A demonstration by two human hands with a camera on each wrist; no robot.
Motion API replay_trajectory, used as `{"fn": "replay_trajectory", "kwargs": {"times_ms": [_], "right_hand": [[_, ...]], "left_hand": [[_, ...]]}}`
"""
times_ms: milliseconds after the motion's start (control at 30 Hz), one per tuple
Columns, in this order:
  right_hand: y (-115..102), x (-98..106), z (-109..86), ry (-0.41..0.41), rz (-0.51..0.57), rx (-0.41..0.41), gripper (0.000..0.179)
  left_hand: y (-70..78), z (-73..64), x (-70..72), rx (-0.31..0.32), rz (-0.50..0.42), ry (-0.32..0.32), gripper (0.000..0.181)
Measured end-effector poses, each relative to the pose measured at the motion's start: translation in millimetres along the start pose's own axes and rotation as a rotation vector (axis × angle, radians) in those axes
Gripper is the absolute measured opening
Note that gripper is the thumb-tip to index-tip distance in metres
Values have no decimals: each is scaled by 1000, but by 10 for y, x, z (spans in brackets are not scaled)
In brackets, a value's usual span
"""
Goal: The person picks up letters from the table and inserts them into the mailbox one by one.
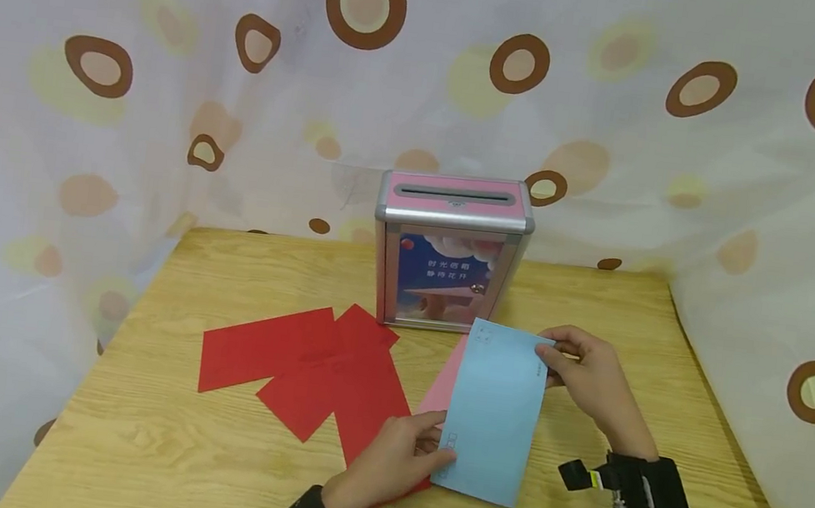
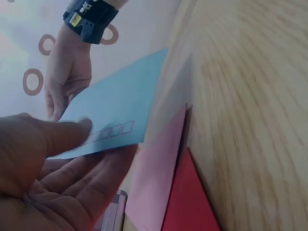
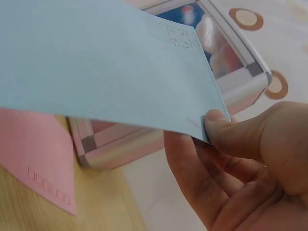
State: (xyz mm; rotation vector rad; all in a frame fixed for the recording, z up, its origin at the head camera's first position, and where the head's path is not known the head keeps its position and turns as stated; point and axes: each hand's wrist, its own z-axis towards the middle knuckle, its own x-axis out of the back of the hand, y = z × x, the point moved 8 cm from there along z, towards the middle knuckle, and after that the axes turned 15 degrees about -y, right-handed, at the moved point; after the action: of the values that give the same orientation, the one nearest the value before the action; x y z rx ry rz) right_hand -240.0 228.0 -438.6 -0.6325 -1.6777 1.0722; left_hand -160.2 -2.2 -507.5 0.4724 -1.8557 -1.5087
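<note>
A light blue envelope (image 1: 495, 415) is held between both hands above the table, its printed face up. My left hand (image 1: 395, 458) pinches its lower left edge, thumb on top beside the row of small postcode boxes and fingers underneath. At the upper right corner, my right hand (image 1: 583, 370) pinches it between thumb and fingers, as the right wrist view shows close up. Beneath the blue envelope lies a pink envelope (image 1: 441, 384), partly covered. Several red envelopes (image 1: 269, 343) overlap on the table to the left, one reaching under the left hand.
A pink and silver letter box (image 1: 450, 255) stands upright at the back of the table (image 1: 152, 443), with a slot (image 1: 455, 195) along its top and a small lock on its front. A patterned cloth (image 1: 424, 105) hangs behind and at both sides.
</note>
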Motion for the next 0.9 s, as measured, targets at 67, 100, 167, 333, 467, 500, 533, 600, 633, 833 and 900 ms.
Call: {"fn": "replay_trajectory", "kwargs": {"times_ms": [67,100,167,333,467,500,533,600,633,833,900], "right_hand": [[-57,-15,-1,7,-11,18,25],[-81,-18,-5,12,-13,26,25],[-126,-19,-16,19,-2,45,25],[-284,13,-72,60,9,115,24],[-465,56,-123,105,7,182,21],[-508,64,-136,113,10,191,21],[-555,69,-149,119,16,203,21],[-645,78,-179,127,23,225,20],[-696,80,-197,130,23,241,21],[-957,71,-316,162,37,331,31],[-1020,58,-343,182,26,352,31]], "left_hand": [[5,-19,-13,-7,-16,14,47],[4,-31,-10,-8,-21,24,47],[-5,-59,3,-7,-39,36,49],[-54,-121,45,14,-32,41,43],[-59,-160,110,3,24,63,26],[-55,-168,133,-3,32,75,23],[-46,-176,159,-12,34,89,21],[-18,-190,213,-30,33,122,19],[0,-196,239,-40,29,138,19],[120,-206,385,-94,0,201,22],[171,-204,434,-112,12,220,22]]}}
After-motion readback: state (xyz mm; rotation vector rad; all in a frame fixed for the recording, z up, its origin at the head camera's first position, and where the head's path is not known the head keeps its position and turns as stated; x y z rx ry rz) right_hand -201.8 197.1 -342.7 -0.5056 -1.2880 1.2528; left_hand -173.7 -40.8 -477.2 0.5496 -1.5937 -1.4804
